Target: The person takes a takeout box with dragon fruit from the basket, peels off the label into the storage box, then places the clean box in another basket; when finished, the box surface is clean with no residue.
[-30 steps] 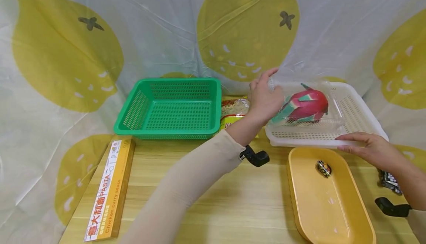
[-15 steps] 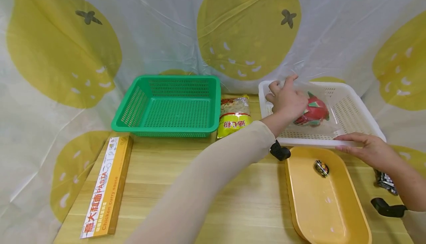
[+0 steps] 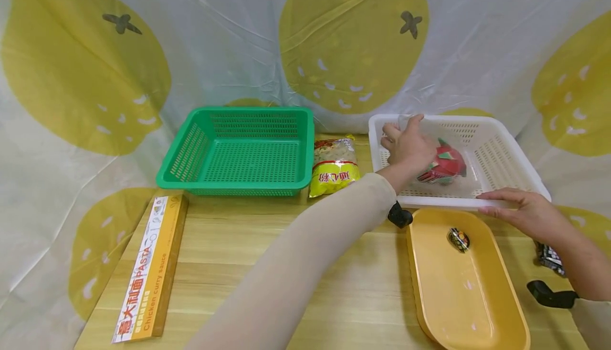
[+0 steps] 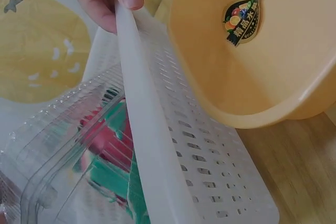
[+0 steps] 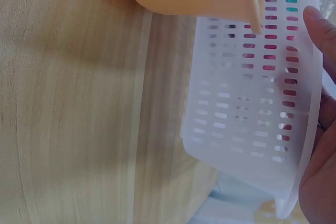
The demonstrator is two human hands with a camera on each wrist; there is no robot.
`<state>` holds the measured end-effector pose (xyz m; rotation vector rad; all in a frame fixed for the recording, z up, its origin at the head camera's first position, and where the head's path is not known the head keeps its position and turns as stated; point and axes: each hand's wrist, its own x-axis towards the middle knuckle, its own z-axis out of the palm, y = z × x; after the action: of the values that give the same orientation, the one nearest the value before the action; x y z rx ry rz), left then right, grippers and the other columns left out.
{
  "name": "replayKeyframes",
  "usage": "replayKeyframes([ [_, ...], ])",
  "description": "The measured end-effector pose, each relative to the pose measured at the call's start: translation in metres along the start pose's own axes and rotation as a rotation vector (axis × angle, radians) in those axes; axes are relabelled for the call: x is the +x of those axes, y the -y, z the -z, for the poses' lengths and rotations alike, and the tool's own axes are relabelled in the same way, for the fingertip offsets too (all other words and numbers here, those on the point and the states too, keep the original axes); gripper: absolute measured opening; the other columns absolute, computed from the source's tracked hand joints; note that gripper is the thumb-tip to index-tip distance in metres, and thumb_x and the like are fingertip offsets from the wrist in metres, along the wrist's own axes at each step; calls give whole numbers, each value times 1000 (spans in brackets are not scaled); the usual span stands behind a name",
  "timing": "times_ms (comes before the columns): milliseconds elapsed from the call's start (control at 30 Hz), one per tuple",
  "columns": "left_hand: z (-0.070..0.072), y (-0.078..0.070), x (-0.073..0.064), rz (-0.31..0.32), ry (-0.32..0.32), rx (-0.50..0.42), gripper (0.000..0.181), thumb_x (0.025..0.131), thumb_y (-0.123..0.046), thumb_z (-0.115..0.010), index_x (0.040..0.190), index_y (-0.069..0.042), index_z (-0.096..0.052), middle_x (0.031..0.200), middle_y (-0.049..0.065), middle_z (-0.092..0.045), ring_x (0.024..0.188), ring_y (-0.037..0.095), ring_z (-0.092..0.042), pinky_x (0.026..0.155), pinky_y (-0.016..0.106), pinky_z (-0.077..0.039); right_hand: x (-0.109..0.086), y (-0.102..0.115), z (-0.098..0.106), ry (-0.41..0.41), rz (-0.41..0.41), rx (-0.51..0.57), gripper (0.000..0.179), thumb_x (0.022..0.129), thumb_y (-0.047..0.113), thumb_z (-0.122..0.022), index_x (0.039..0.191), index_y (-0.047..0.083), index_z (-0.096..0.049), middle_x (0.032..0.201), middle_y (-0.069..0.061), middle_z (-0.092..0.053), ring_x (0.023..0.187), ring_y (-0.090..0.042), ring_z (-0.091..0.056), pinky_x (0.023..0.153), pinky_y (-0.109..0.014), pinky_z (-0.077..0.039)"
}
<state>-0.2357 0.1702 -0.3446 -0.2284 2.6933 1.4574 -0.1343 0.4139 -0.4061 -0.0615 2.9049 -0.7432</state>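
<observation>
In the head view my left hand (image 3: 411,147) grips the left end of a clear plastic box (image 4: 47,166), inside the white basket (image 3: 513,154). A red and green dragon fruit (image 3: 447,163) shows through the clear plastic. The left wrist view has the box tilted beside the basket's wall. Part of the box is hidden behind my left hand and wrist. My right hand (image 3: 530,212) holds the front right rim of the white basket, thumb and fingers on either side of it.
A yellow tub (image 3: 468,286) stands in front of the white basket, a sticker inside it. To the left are a bag of pasta (image 3: 334,167), a green basket (image 3: 238,164) and a long pasta box (image 3: 150,270). A small black packet (image 3: 549,259) lies at the right.
My left hand has moved right and slightly down, bringing the clear plastic box with the dragon fruit lower into the white basket. My right hand keeps its hold on the rim.
</observation>
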Motion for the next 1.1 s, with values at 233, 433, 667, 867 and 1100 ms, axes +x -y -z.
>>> replayKeyframes([
  [233, 1, 6, 5, -33, 54, 121, 55, 98, -36, -61, 144, -62, -43, 147, 8, -41, 128, 28, -44, 65, 29, -47, -2, -2, -1, -31, 21, 8, 39, 92, 40, -75, 123, 16, -74, 133, -26, -64, 96, 28, -30, 72, -19, -38],
  [433, 3, 10, 7, -37, 78, 165, 62, 95, -38, -66, 148, -55, -40, 139, 1, -57, 127, 28, -47, 85, 35, -49, 0, -3, -2, -25, 9, 5, 40, 93, 42, -74, 124, 17, -73, 133, -25, -63, 96, 27, -30, 78, -30, -39],
  [667, 8, 21, 9, -53, 132, 144, 70, 92, -33, -72, 153, -39, -39, 142, -4, -60, 134, 28, -49, 103, 36, -45, 1, -5, -3, -41, 42, 5, 37, 93, 39, -75, 122, 16, -74, 132, -26, -64, 96, 28, -30, 75, -23, -39],
  [867, 9, 33, 13, -71, 200, 129, 72, 91, -25, -72, 155, -32, -38, 121, -1, -72, 88, 17, -64, 74, 30, -52, 2, -6, -4, -57, 53, 6, 35, 91, 38, -77, 121, 18, -75, 125, -7, -67, 95, 27, -33, 73, -20, -37],
  [1100, 10, 41, 9, -97, 280, 81, 71, 92, -15, -68, 156, -26, -37, 113, 4, -72, 50, 12, -44, 47, 25, -40, 2, -5, -3, -22, 25, 4, 40, 94, 40, -74, 125, 15, -73, 131, -19, -66, 104, 7, -49, 80, -35, -44],
])
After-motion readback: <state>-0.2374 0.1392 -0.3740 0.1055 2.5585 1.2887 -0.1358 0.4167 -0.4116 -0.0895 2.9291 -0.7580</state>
